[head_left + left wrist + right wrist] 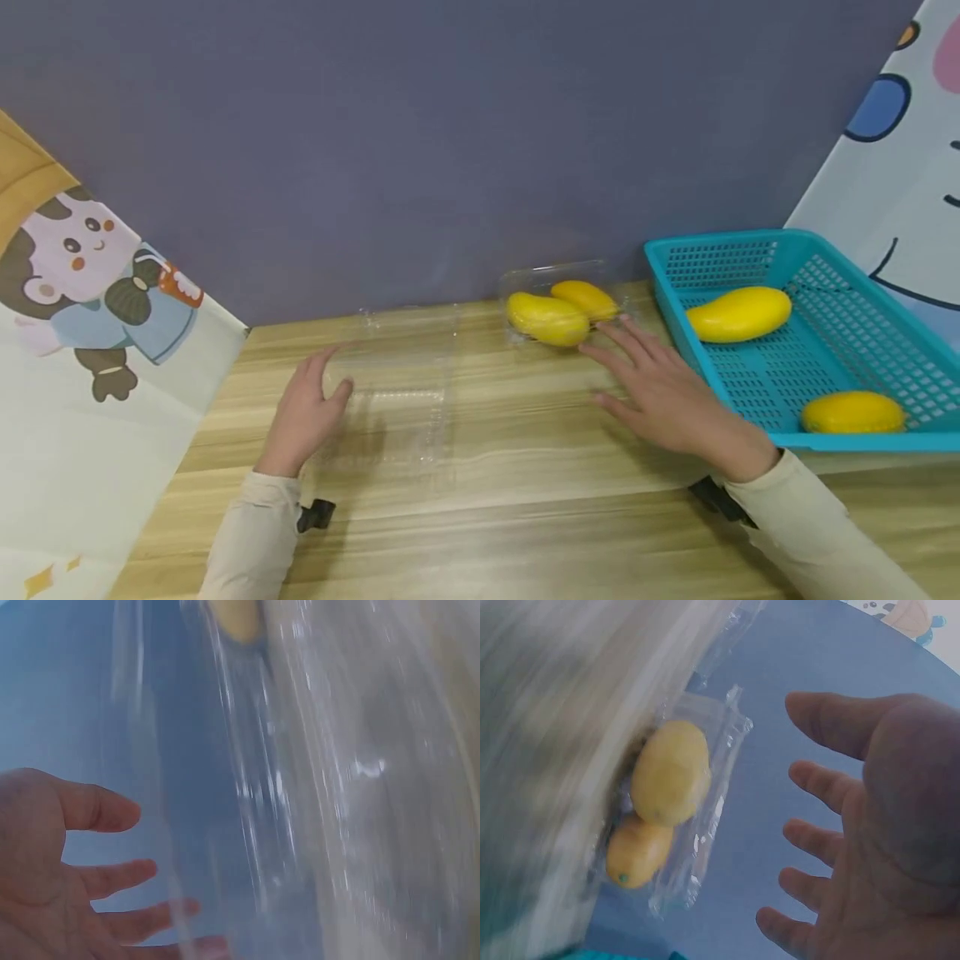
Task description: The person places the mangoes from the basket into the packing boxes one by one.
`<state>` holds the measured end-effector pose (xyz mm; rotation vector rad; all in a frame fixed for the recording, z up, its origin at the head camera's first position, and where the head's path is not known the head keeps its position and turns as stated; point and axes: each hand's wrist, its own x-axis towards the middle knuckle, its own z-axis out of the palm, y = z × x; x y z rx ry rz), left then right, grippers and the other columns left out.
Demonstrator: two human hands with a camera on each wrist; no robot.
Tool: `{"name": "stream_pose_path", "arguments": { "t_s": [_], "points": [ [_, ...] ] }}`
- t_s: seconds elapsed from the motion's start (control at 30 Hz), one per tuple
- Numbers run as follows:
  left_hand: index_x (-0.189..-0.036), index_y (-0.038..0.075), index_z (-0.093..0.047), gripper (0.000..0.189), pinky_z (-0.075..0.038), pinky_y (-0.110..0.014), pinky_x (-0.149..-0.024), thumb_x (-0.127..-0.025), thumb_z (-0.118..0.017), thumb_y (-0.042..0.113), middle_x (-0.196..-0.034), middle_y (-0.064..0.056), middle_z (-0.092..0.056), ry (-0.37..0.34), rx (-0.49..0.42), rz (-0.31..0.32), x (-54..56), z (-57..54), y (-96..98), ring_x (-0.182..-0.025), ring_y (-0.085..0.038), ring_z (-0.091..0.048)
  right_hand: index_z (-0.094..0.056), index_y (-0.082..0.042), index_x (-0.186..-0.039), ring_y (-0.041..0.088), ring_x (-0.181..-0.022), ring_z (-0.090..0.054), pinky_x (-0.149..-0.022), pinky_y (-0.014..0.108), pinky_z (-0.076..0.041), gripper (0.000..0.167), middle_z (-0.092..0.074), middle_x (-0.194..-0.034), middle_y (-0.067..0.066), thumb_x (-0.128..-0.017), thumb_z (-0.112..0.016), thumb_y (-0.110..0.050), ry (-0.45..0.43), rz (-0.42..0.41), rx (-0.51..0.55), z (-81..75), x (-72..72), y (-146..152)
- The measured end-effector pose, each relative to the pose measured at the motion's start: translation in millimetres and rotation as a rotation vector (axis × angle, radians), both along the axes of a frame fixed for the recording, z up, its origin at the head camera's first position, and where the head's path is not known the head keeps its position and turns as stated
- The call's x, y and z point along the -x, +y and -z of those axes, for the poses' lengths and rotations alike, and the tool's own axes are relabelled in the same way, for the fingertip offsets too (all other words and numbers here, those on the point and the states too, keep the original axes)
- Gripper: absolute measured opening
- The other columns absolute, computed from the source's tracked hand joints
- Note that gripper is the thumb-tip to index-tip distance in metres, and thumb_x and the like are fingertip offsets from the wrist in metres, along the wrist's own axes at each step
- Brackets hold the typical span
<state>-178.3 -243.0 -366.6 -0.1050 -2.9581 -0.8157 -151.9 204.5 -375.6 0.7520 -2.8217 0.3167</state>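
Spread fingers, pinching nothing, were recorded on both the left hand and the right hand. The purple-grey wall bounded the far side. The wood-grain tabletop ran up to it, leaving room between the two plastic containers and along their near side. To the right, the turquoise perforated basket stood with its left rim near the filled container, narrowing the passage there. The open clear plastic clamshell lay just right of the left hand; contact could not be determined. The filled clear plastic container sat near the wall, ahead and left of the right hand; the right wrist view showed a gap between it and the fingers. Inside, the large yellow mango lay at front left, the smaller orange-yellow mango behind it to the right. Within the basket, a long yellow mango lay toward the left side, and a foreshortened mango lay by the near wall.
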Motion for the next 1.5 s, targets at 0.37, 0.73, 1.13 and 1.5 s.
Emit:
{"name": "stream_pose_path", "arguments": {
  "t_s": [0.37,0.73,1.13,1.5],
  "points": [
    [-0.159,0.005,0.008,0.079,-0.033,-0.067,-0.111,-0.106,-0.038,0.040,-0.163,-0.031,-0.012,-0.341,-0.203,-0.059,-4.1,18.3,-50.2,-0.145,-0.053,-0.022,-0.038,-0.024,-0.152,0.044,-0.150,-0.020,-0.111,0.070,-0.029,0.064,-0.030,-0.161,0.016,-0.095,-0.066,-0.032,0.032,0.014,0.045,-3.4,-13.2,37.9],
    [-0.158,0.005,0.011,0.069,-0.019,-0.063,-0.121,-0.107,-0.033,0.021,-0.165,-0.024,-0.012,-0.421,-0.475,-0.040,-3.4,24.3,-28.2,-0.150,-0.046,-0.016,-0.040,-0.017,-0.151,0.051,-0.145,-0.024,-0.106,0.073,-0.031,0.065,-0.032,-0.157,0.022,-0.095,-0.065,-0.039,0.006,0.106,0.019,-6.4,-18.0,80.3],
    [-0.158,0.005,0.010,0.071,-0.015,-0.060,-0.124,-0.100,-0.031,0.004,-0.167,-0.020,-0.011,-0.399,-0.728,-0.064,-10.3,30.7,-1.6,-0.150,-0.043,-0.020,-0.038,-0.010,-0.151,0.052,-0.133,-0.036,-0.094,0.071,-0.040,0.057,-0.032,-0.154,0.028,-0.103,-0.053,-0.036,-0.096,0.163,0.023,-15.1,-17.0,99.7],
    [-0.158,0.000,0.002,0.058,-0.027,-0.054,-0.122,-0.108,-0.023,0.014,-0.167,-0.020,-0.009,-0.384,-0.853,-0.020,-21.4,38.0,12.9,-0.149,-0.044,-0.022,-0.034,-0.012,-0.153,0.053,-0.134,-0.033,-0.098,0.071,-0.037,0.067,-0.030,-0.154,0.028,-0.099,-0.058,-0.042,-0.203,0.188,0.008,-37.7,-8.3,114.4]
  ]
}}
